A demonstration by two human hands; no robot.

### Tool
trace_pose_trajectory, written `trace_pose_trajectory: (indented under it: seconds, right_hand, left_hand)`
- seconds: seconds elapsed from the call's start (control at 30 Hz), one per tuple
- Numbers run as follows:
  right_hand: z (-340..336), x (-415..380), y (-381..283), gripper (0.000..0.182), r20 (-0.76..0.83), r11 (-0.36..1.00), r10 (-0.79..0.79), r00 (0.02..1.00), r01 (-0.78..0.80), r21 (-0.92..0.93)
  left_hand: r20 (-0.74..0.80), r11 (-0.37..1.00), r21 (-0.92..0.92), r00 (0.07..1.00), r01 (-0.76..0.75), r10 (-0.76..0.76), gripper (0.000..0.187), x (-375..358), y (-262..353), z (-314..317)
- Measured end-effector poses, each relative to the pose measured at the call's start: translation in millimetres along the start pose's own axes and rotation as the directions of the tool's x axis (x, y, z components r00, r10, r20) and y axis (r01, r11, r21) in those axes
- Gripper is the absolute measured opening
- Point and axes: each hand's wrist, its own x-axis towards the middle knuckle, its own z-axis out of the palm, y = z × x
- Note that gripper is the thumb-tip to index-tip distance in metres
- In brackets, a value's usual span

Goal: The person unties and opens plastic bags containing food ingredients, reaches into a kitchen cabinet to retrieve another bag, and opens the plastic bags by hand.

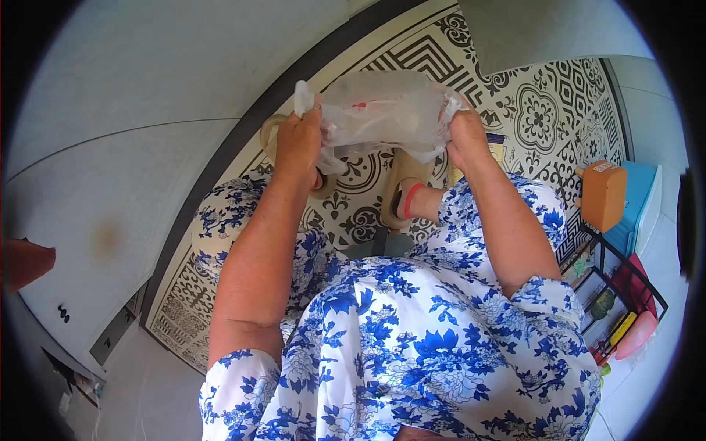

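Note:
A translucent white plastic bag point(382, 110) is stretched between my two hands, above the patterned floor. My left hand point(299, 140) is closed around its left edge, with a bunched tip of plastic sticking up past the fingers. On the other side, my right hand point(467, 136) grips the crumpled right edge. A small red mark shows on the bag near its middle. The lower rim of the bag hangs loosely over my feet, which are in beige slippers point(397, 187).
Black-and-white patterned flooring point(540, 121) lies under me, with a pale wall panel point(147, 88) to the left. At the right stand an orange-brown box point(604, 197), a blue container point(641, 209) and a black-framed rack point(632, 268) holding several small items.

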Motion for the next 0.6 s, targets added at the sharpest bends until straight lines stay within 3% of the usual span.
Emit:
trace_pose_trajectory:
  seconds: [0.13,0.2,0.27,0.3,0.37,0.4,0.43,0.5,0.53,0.6]
  right_hand:
    - [-5.8,5.8,0.2,0.036,0.005,0.998,0.006,1.000,-0.005,-0.066]
    - [-10.8,9.0,-3.8,0.039,-0.024,0.994,-0.012,1.000,0.010,-0.107]
    - [-13.5,5.2,-14.6,0.038,-0.038,0.835,-0.250,0.968,0.195,-0.515]
    - [-9.1,-2.3,-22.3,0.038,-0.040,0.833,-0.250,0.967,0.194,-0.517]
    - [6.3,-27.5,-38.0,0.037,0.119,0.496,-0.595,0.795,0.480,-0.724]
    - [14.0,-36.0,-39.7,0.031,0.172,0.445,-0.697,0.696,0.609,-0.657]
    - [20.6,-41.4,-39.1,0.031,0.178,0.442,-0.697,0.695,0.612,-0.656]
    - [31.8,-48.5,-36.6,0.025,0.477,0.347,-0.647,0.595,0.787,-0.511]
    - [37.4,-44.6,-31.9,0.025,0.473,0.349,-0.648,0.597,0.785,-0.513]
    - [45.4,-30.7,-11.6,0.020,0.539,0.297,-0.382,0.751,0.652,-0.698]
  left_hand:
    - [0.001,0.995,-0.064,0.997,0.080,-0.080,0.037,1.7,3.5,10.6]
    - [0.033,0.973,-0.218,0.997,0.081,-0.075,0.041,9.7,-4.6,15.7]
    - [0.079,0.977,-0.211,0.997,0.033,-0.017,0.040,12.7,-9.1,17.6]
    - [0.117,0.979,-0.205,0.992,-0.022,0.047,0.039,13.0,-9.4,17.5]
    - [0.136,0.969,-0.245,0.989,-0.026,0.061,0.039,9.4,-7.4,20.3]
    - [0.154,0.957,-0.287,0.985,-0.035,0.082,0.038,7.5,-6.2,23.1]
    - [0.150,0.956,-0.292,0.985,-0.037,0.084,0.038,6.7,-5.2,25.0]
    - [0.238,0.949,-0.314,0.970,0.030,0.048,0.036,5.2,-3.3,29.5]
    - [0.241,0.950,-0.310,0.970,0.032,0.046,0.036,5.2,-0.2,32.3]
    - [0.189,0.956,-0.293,0.982,0.031,0.026,0.032,-0.9,8.2,32.9]
